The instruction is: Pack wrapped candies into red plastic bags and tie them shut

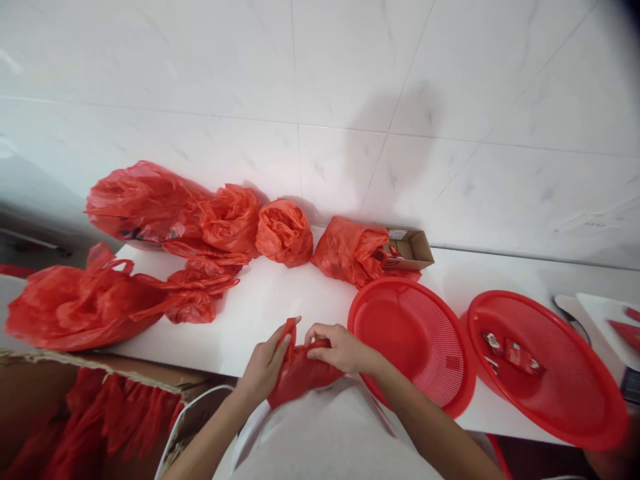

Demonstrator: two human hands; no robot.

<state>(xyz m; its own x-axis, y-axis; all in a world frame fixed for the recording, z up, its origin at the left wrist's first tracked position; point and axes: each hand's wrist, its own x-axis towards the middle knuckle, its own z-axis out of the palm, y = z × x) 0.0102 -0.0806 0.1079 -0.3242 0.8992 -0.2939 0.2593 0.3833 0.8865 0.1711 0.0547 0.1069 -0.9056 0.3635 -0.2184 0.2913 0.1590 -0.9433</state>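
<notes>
A small red bag (305, 375) is held close to my body at the table's front edge. My left hand (267, 367) grips its left side, the thumb and fingers closed on the upper edge. With the fingertips pinched on the bag's top, my right hand (340, 348) holds the other side. What lies inside the bag cannot be made out. Just right of my right hand sits a red plastic basket (363, 303) with a perforated wall.
A second red basket (595, 373) holds several red wrapped packets (520, 357). Red plastic bags (285, 233) line the wall, beside a small cardboard box (417, 250). More bags (85, 307) lie left. A large carton (125, 367) of red bags stands lower left; a scale (613, 327) is at right.
</notes>
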